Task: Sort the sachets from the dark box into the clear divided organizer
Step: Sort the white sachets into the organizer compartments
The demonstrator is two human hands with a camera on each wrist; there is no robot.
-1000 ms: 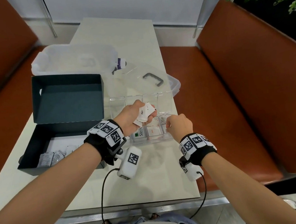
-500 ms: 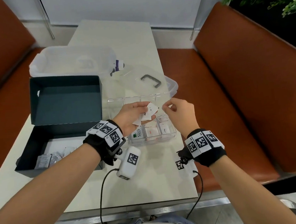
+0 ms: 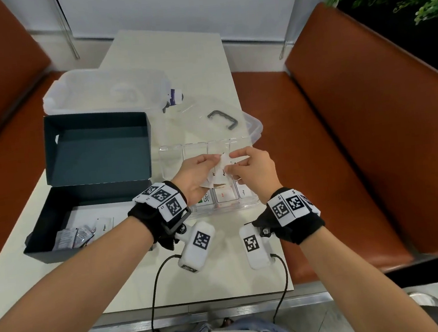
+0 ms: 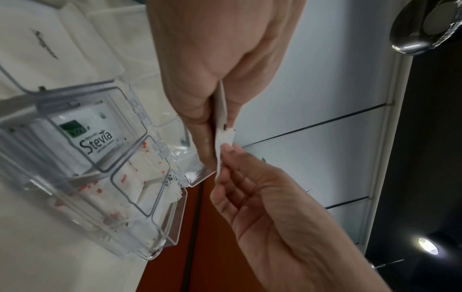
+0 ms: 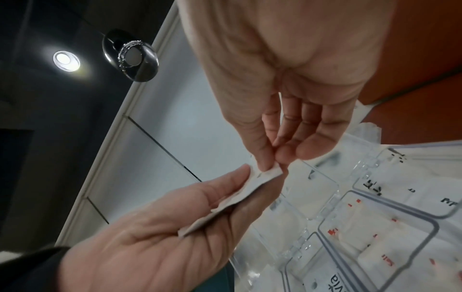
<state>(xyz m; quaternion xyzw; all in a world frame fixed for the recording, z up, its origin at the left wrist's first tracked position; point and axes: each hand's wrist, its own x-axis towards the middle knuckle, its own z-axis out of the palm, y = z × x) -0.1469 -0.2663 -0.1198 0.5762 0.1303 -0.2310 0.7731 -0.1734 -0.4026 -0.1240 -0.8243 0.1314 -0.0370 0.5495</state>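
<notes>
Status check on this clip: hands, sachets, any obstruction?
Left hand grips white sachets; right hand pinches the top one. Both above clear organizer. More in dark box. Nothing obstructing.

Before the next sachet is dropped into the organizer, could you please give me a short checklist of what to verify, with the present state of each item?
1. Left hand holds the bunch of sachets: ok.
2. Right hand pinches the top sachet's edge: ok.
3. Only one sachet is pinched: cannot tell.
4. Clear organizer stands open below the hands: ok.
5. Type of the pinched sachet is readable: cannot tell; the print is partly hidden.
6. Dark box is emptied: not ok; sachets remain inside.
</notes>
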